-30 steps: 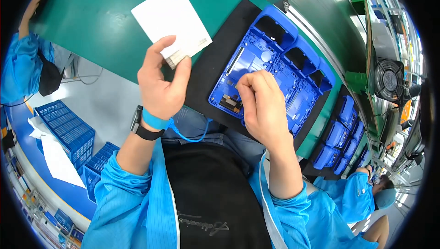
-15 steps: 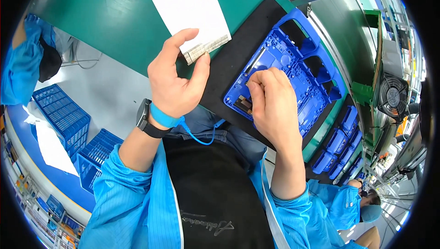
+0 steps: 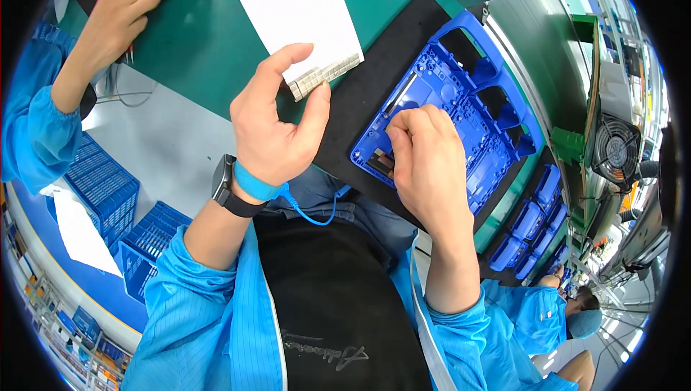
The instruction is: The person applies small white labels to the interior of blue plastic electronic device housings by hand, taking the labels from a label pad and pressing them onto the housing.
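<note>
My left hand point(image 3: 277, 128) is open over the near end of a white sheet point(image 3: 299, 10), thumb and index finger apart. Its thumb tip touches or nearly touches a row of small silvery blocks point(image 3: 326, 76) along the sheet's near edge; its other fingers are mostly hidden. My right hand point(image 3: 430, 164) is closed in a pinch above a blue plastic housing point(image 3: 479, 139), open side up, with ribs, screw posts and two handle-like openings. What the pinch holds, if anything, cannot be made out. Beside those fingertips, dark and brownish parts point(image 3: 384, 162) show in the housing's near-left corner.
Under the housing lies a black mat point(image 3: 353, 110) on the green table point(image 3: 194, 38). More blue housings point(image 3: 529, 222) stand at right. A co-worker's hand point(image 3: 119, 20) is at upper left. Blue crates point(image 3: 104, 189) stand at left. A blue cord point(image 3: 313, 220) runs from my left wristband.
A co-worker's forearm and hand have come in at the upper left, near a blue part. My own hands, the sheet and the housing have hardly moved.
</note>
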A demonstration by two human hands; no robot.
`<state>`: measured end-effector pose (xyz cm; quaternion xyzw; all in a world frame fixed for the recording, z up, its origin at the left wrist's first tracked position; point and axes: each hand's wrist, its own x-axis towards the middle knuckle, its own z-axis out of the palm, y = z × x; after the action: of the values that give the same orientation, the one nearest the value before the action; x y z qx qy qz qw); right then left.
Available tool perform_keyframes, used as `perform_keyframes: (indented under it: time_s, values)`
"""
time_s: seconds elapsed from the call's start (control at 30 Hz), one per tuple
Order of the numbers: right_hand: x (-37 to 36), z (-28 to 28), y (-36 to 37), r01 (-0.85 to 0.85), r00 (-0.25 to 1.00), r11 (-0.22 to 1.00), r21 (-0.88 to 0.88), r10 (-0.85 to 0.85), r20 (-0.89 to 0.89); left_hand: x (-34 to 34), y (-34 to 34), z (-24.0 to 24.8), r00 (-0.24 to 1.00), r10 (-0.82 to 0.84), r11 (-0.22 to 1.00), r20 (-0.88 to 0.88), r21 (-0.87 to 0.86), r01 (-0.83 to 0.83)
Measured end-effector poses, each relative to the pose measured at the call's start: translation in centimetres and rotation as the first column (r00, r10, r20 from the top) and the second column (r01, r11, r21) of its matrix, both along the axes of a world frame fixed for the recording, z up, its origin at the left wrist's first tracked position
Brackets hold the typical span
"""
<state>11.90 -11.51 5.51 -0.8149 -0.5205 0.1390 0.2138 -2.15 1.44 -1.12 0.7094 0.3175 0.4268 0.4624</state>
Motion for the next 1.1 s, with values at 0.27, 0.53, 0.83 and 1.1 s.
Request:
perform_keyframes:
  time_s: [0.27,0.53,0.83,1.1]
  values:
    - [-0.9,-1.0,-0.8,0.032,0.996,0.994,0.106,-0.041,0.081,0.0,0.0,-0.1,1.000,0.004,1.000,0.026,0.024,-0.004]
    - [-0.8,0.1,-2.6,0.072,0.997,0.997,0.041,-0.072,-0.006,-0.4,0.2,0.2,0.999,-0.041,0.999,-0.008,0.035,0.041]
    - [-1.0,-0.4,-3.0,0.037,0.999,0.999,0.015,-0.038,0.038,-0.5,0.0,0.3,0.996,-0.080,0.997,-0.042,0.011,0.080]
    - [-1.3,-0.5,-3.3,0.052,0.998,0.997,0.056,-0.054,0.044,-0.1,0.1,-0.3,0.999,0.014,0.999,0.036,0.033,-0.015]
